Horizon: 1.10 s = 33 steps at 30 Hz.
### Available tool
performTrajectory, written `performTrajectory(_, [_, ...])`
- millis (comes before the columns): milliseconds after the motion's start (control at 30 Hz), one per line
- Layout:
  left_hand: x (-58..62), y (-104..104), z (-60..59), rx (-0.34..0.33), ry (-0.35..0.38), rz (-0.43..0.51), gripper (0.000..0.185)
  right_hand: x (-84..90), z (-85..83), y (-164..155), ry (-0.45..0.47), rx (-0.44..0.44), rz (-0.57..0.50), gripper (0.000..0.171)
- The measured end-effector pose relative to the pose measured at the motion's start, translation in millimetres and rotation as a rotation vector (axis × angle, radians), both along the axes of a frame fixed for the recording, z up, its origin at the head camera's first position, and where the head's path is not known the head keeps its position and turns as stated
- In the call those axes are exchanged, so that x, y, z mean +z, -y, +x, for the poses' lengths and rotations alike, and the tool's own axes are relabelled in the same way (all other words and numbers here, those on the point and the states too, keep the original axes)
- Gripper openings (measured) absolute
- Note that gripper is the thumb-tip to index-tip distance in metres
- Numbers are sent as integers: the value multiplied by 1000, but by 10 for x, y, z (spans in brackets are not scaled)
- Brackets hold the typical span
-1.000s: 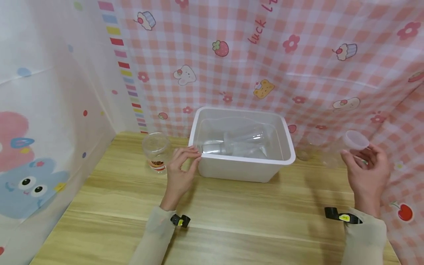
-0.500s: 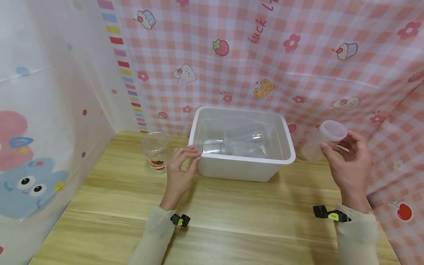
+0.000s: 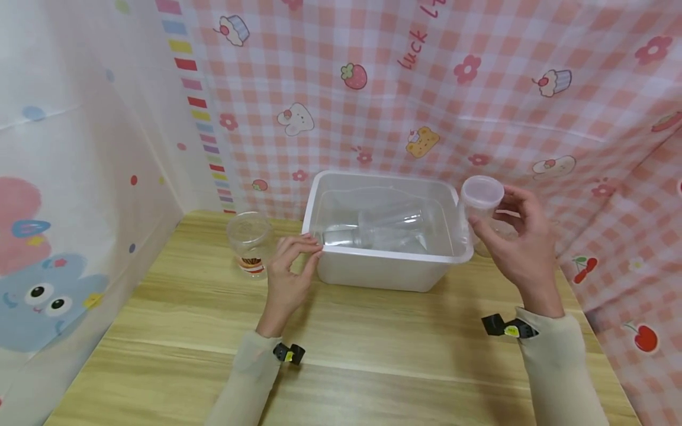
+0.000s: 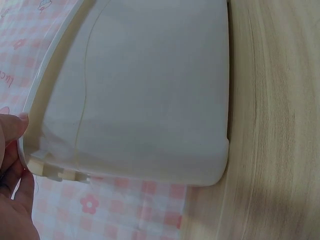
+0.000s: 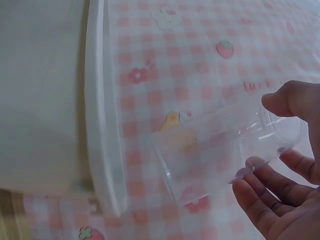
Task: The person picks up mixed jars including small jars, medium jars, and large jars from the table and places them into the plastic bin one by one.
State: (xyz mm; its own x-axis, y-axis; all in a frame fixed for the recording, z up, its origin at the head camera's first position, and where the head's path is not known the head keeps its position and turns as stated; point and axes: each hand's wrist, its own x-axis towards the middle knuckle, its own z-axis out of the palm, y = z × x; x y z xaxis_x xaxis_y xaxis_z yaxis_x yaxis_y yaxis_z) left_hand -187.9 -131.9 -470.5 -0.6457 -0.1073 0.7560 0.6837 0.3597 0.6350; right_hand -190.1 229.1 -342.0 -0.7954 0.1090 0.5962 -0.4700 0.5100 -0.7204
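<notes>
My left hand (image 3: 290,275) pinches the front left corner of the white plastic bin's rim (image 3: 394,255); the left wrist view shows fingers (image 4: 15,125) on that rim. Several clear plastic cups (image 3: 396,222) lie on their sides inside the bin. My right hand (image 3: 524,248) holds another clear plastic cup (image 3: 479,198) between thumb and fingers, raised at the bin's right rim. Its round end faces up in the head view. In the right wrist view, the see-through cup (image 5: 200,150) is tilted and beside the bin's edge, apart from it.
Left of the bin stands a clear cup (image 3: 250,242) with a printed food picture. Behind my right hand, another clear item (image 3: 483,249) is partly hidden on the wood-grain table (image 3: 373,349). A checked cloth (image 3: 373,112) hangs close behind the bin.
My right hand has carried the clear cup leftward and slightly up, from the far right to the bin's right rim. My left hand has stayed on the rim.
</notes>
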Motion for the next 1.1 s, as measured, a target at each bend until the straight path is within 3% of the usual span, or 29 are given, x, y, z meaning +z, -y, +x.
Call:
performTrajectory(300, [-5, 4, -10, -2, -1, 0, 9, 104, -216, 280, 42, 95, 271, 60])
performTrajectory(467, [1, 5, -3, 0, 13, -3, 9, 130, -343, 383, 92, 198, 352, 57])
performTrajectory(633, [-1, 3, -1, 2, 26, -3, 8, 129, -454, 448, 156, 246, 422, 60])
performTrajectory(867, [-2, -23, 1, -8, 11, 5, 9, 99, -460, 415, 199, 252, 460, 61])
performTrajectory(1100, [4, -3, 3, 0, 11, 9, 9, 63, -452, 323, 153, 197, 482, 66])
